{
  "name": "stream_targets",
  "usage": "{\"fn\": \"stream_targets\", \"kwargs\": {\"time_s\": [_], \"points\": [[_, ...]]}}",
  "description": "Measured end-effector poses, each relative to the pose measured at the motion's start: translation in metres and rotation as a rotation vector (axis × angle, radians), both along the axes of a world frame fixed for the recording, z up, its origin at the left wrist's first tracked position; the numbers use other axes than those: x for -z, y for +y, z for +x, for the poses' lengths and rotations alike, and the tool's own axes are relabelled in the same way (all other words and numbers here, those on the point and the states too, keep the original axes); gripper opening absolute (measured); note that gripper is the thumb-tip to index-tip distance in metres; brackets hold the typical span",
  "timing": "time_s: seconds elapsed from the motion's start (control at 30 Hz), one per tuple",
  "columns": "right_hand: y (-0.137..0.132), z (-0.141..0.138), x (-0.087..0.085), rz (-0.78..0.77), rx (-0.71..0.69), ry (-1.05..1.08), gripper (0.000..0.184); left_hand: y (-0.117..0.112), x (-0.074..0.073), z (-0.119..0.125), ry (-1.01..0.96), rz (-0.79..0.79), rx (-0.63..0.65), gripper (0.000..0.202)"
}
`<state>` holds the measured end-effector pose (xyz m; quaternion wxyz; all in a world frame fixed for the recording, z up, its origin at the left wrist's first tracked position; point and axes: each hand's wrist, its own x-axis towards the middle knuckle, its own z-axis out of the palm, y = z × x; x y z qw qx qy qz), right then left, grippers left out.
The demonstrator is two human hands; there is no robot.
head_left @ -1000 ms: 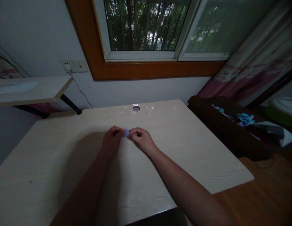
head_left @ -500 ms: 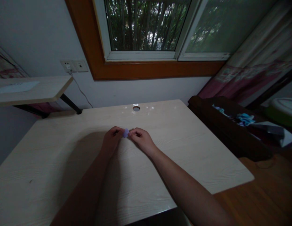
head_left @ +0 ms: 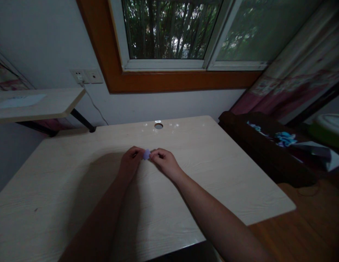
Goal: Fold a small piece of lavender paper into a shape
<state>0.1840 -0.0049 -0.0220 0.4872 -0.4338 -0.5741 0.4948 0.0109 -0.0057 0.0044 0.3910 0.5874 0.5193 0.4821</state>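
Observation:
Both of my hands meet over the middle of a pale wooden desk (head_left: 213, 174). Between their fingertips sits a tiny pale purple piece (head_left: 146, 154), too small to identify further. My left hand (head_left: 130, 162) pinches it from the left with curled fingers. My right hand (head_left: 166, 162) pinches it from the right, fingers also curled. The hands rest low, at or just above the desk surface.
A round cable hole (head_left: 158, 126) lies near the desk's far edge by the wall. A second desk (head_left: 35, 103) stands at the left. A wall socket (head_left: 86, 76) with a cord is behind. Dark furniture (head_left: 267, 145) and curtains stand at the right, below a window.
The purple piece looks a bit smaller and more bunched between the fingertips than a second ago. The hands have stayed in place.

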Motion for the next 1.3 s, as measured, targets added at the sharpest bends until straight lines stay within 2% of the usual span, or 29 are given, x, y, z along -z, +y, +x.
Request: {"fn": "stream_targets", "kwargs": {"time_s": [0.17, 0.27, 0.53, 0.7, 0.9, 1.07, 1.3], "points": [[0.0, 0.0, -0.004, -0.058, 0.041, 0.087, 0.017, -0.002, -0.001, 0.001, -0.109, -0.035, 0.006, 0.029], [0.0, 0.0, -0.01, -0.07, 0.055, 0.113, 0.02, -0.004, -0.005, 0.002, -0.107, -0.012, 0.026, 0.033], [0.0, 0.001, -0.014, -0.079, 0.086, 0.159, 0.022, -0.001, -0.002, 0.003, -0.049, -0.066, 0.066, 0.024], [-0.001, 0.001, -0.015, -0.089, 0.082, 0.185, 0.023, 0.0, 0.0, 0.003, -0.037, -0.006, 0.103, 0.022], [-0.001, 0.0, -0.013, -0.07, 0.039, 0.163, 0.023, 0.0, 0.003, 0.002, -0.069, -0.028, 0.037, 0.022], [-0.003, -0.001, -0.012, -0.051, 0.031, 0.059, 0.023, 0.0, 0.006, -0.001, -0.112, -0.021, 0.03, 0.02], [-0.005, -0.001, -0.016, -0.024, 0.012, -0.024, 0.023, 0.0, 0.002, 0.0, -0.106, -0.03, 0.017, 0.021]]}}
